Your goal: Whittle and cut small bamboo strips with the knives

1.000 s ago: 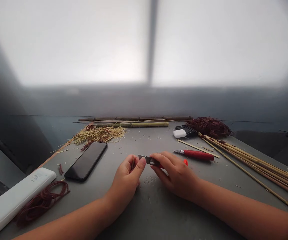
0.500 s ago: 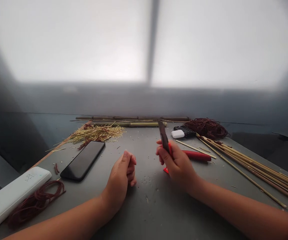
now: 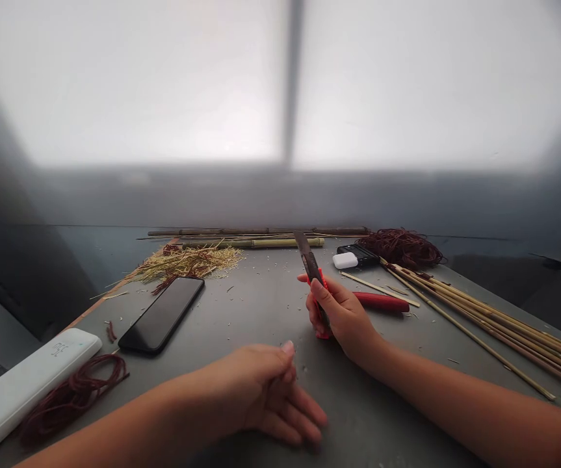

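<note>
My right hand (image 3: 341, 315) is wrapped round the red handle of a utility knife (image 3: 309, 260), whose dark upper part points up and away to the left. Just behind that hand a red, rounded handle-like object (image 3: 382, 301) lies on the grey table (image 3: 251, 312). My left hand (image 3: 280, 396), slightly blurred, hovers low over the near part of the table with fingers stretched out and nothing in them. A black phone (image 3: 163, 314) lies flat beyond my left forearm.
At left lie a white power bank (image 3: 31, 383), a coil of dark red cord (image 3: 73, 400) and a pile of shavings (image 3: 195, 261). Bamboo sticks (image 3: 485, 318) spread along the right. At the back are bamboo poles (image 3: 285, 243), a cord bundle (image 3: 402, 248) and a white case (image 3: 345, 260).
My left hand has opened from a closed shape and moved right and nearer to me. The knife in my right hand has tilted further left.
</note>
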Demonstrator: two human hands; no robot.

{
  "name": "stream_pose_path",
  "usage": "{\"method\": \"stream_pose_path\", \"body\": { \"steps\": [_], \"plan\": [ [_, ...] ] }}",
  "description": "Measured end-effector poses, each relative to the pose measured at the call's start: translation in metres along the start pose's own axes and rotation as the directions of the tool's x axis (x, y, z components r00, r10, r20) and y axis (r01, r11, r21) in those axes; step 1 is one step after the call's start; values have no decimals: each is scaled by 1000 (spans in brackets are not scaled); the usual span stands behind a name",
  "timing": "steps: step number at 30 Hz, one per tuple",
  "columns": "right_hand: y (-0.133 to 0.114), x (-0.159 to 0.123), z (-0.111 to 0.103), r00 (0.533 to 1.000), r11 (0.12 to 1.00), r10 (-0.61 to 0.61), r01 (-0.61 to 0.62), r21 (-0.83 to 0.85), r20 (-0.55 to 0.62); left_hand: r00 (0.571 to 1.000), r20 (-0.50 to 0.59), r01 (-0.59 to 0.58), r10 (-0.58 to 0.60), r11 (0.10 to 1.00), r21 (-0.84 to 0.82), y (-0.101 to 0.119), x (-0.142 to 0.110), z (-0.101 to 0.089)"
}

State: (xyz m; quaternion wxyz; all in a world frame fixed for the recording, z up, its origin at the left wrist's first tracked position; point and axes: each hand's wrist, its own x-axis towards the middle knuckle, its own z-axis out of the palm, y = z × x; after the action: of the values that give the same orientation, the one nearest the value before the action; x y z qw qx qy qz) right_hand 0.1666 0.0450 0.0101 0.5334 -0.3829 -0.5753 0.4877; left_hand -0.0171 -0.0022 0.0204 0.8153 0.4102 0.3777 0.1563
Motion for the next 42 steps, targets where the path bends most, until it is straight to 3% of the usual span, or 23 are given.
{"method": "stream_pose_path", "body": {
  "steps": [3,5,7,9,12,15,17,20,21,23,27,31,37,42],
  "plan": [
    [3,1,0,1000,999,22,-23,45,17,949,-283,-161,142,986,-47,12,9,-13],
    [6,2,-1,999,998,33,-34,50,19,852,-430,-337,300,942,-11,20,13,-24],
    [8,4,-1,999,999,30,-31,29,22,753,-508,-457,417,888,52,25,14,-35],
    [8,5,-1,999,1000,19,-19,-7,41,712,-540,-487,450,870,83,28,14,-42],
    [8,5,-1,997,998,26,-23,-58,67,704,-564,-461,432,882,99,28,10,-40],
    [9,6,-2,996,995,65,-60,-80,56,721,-559,-449,409,890,72,27,3,-22],
    [9,6,-2,996,995,75,-72,-74,43,775,-532,-407,340,914,-9,23,-2,-7],
    [9,6,-1,997,996,67,-65,-56,40,934,-341,-173,111,972,-159,13,-6,9],
    [9,5,-1,997,997,64,-61,-54,43,960,-276,-95,44,980,-175,9,-5,12],
    [8,4,0,997,996,63,-60,-61,52,969,-248,-39,-4,985,-168,3,-1,12],
    [5,1,0,995,994,69,-63,-86,70,917,-364,-221,163,967,-124,5,8,3],
    [5,2,0,996,994,69,-64,-90,53,882,-428,-257,200,963,-79,19,9,-10],
    [6,2,0,989,985,90,-71,-159,114,703,-560,-375,439,897,234,37,11,-45],
    [4,-1,1,986,980,94,-67,-186,140,680,-549,-392,486,874,288,43,11,-55]
  ]
}}
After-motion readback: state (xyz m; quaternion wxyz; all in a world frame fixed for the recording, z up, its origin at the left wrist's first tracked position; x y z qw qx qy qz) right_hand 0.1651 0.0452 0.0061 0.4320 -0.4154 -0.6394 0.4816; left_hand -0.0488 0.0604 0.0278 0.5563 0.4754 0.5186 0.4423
